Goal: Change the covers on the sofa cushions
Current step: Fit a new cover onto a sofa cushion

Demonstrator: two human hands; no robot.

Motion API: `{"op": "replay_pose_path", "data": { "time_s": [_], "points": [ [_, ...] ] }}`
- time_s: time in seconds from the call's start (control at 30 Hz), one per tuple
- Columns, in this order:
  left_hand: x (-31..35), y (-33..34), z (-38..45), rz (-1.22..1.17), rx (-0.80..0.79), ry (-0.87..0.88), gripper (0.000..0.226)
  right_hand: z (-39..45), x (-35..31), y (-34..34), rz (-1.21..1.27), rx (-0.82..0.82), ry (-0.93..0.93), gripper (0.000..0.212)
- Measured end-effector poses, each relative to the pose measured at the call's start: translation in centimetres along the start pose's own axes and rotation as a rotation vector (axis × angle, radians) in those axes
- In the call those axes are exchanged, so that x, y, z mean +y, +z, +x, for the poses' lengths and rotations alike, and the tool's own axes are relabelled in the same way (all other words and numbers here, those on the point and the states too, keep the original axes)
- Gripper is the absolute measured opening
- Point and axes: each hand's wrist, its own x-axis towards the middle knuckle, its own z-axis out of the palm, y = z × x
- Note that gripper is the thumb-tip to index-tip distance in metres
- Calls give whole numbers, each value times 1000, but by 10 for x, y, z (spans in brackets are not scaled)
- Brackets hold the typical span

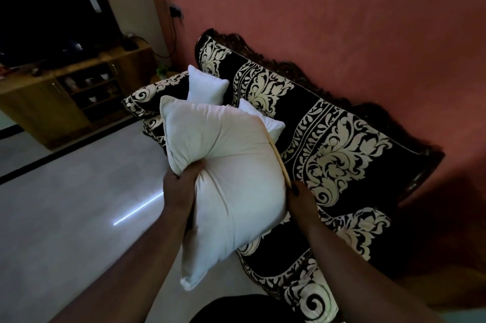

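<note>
left hand (181,186) grip bunches bare white cushion (223,165) held above sofa (342,143) | right hand (302,199) grip pinches its right edge | two bare cushions (207,86) far on sofa | judged: covers off, new ones left

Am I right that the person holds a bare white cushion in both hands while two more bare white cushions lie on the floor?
Not quite. The head view shows the two other bare white cushions resting on the black sofa with cream floral pattern, not on the floor. The rest stands: the left hand and right hand both hold the large bare white cushion.
</note>
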Motion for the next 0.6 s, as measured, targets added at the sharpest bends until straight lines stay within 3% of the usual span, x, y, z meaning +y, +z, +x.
{"op": "replay_pose_path", "data": {
  "time_s": [0.13,0.23,0.33,0.43,0.53,0.6],
  "points": [
    [0,-11,8,-25,-52,-10,42,1,-5,-7,135,-31,44,16],
    [-3,-12,10,-12,-88,-2,42,4,-15,-10,-105,51,-46,26],
    [-7,-8,7,-2,-125,15,46,3,-26,-11,-488,94,-149,14],
    [-10,-4,1,-14,-123,29,42,1,-22,-11,-806,189,-372,37],
    [-7,1,0,-19,-86,36,29,0,-18,-11,-969,175,-553,49],
    [-5,3,3,-12,-82,36,28,0,-15,-12,-821,61,-470,37]
  ]
}}
